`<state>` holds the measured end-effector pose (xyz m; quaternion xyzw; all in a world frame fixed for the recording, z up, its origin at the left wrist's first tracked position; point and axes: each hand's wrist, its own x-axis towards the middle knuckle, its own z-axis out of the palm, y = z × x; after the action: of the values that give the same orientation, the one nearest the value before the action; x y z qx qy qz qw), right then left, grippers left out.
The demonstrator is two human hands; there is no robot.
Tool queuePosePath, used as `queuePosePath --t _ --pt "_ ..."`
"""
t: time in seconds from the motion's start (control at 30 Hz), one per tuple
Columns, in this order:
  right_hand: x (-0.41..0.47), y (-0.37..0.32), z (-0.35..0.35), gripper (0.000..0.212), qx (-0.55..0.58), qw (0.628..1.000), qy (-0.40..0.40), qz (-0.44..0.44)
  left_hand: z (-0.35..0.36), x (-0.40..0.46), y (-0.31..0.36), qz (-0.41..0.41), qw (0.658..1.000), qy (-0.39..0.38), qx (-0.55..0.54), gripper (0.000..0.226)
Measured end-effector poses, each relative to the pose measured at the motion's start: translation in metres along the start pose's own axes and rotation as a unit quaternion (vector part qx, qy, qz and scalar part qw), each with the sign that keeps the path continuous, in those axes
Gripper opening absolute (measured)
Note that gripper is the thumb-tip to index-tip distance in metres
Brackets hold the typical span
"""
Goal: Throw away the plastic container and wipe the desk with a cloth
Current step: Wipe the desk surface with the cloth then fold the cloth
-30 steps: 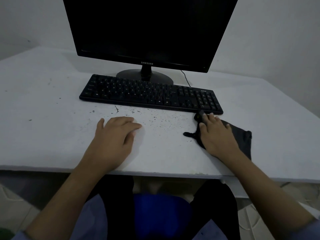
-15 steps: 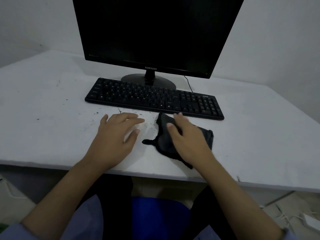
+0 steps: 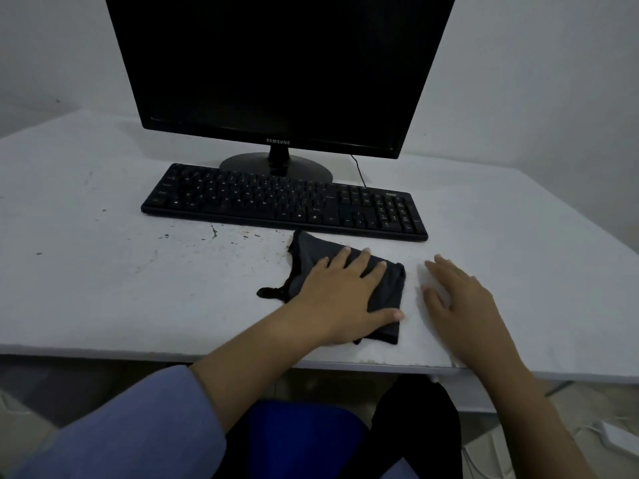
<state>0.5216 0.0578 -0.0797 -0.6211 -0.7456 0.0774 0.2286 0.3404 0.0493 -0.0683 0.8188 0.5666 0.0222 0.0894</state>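
Cloth (image 3: 313, 257) now lies under left hand (image 3: 340, 293), not right hand (image 3: 463, 305).

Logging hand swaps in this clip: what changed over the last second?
The cloth slid left along the desk and passed from the right hand to the left hand, which now presses it flat. Keyboard and monitor unchanged.

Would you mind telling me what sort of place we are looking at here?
Probably a plain home or office computer workstation: a black monitor and keyboard stand on a white desk against a bare wall. The left hand presses a dark cloth on the desk.
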Motion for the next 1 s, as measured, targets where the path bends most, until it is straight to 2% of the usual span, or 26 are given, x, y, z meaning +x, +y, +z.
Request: queuePosePath --t 0.1,0.3,0.43,0.57,0.67,0.77,0.87,0.93,1.0 --pt "0.0 0.0 0.002 0.045 0.009 1.0 -0.003 0.01 0.002 0.009 0.003 -0.003 1.0 0.015 -0.023 0.071" --pt "-0.003 -0.003 -0.001 0.045 0.024 0.999 0.001 0.032 0.008 0.014 0.007 -0.088 0.995 0.031 -0.034 0.056" --pt "-0.004 -0.003 -0.003 0.043 0.031 0.999 -0.002 0.043 0.006 0.002 -0.023 -0.166 0.984 0.05 -0.036 0.056" --pt "-0.007 -0.008 -0.005 0.028 0.028 0.999 -0.003 0.043 0.001 -0.023 -0.06 -0.237 0.969 0.055 -0.033 0.057" --pt "-0.007 -0.011 -0.006 0.025 0.014 0.999 0.001 0.035 -0.005 -0.042 -0.087 -0.27 0.961 0.059 -0.032 0.057" --pt "-0.007 -0.015 -0.008 0.022 0.005 1.0 0.0 0.027 -0.008 -0.062 -0.111 -0.301 0.946 0.108 -0.043 0.053" --pt "-0.008 -0.013 -0.007 0.016 -0.008 1.0 0.004 -0.001 -0.006 -0.071 -0.119 -0.294 0.932 0.212 -0.028 0.042" --pt "-0.007 -0.014 -0.006 0.028 -0.006 1.0 0.015 -0.011 -0.004 -0.071 -0.112 -0.277 0.924 0.261 -0.032 0.036" --pt "-0.007 -0.023 -0.003 0.035 0.015 1.0 0.02 -0.019 -0.003 -0.07 -0.095 -0.245 0.927 0.274 -0.07 0.034"
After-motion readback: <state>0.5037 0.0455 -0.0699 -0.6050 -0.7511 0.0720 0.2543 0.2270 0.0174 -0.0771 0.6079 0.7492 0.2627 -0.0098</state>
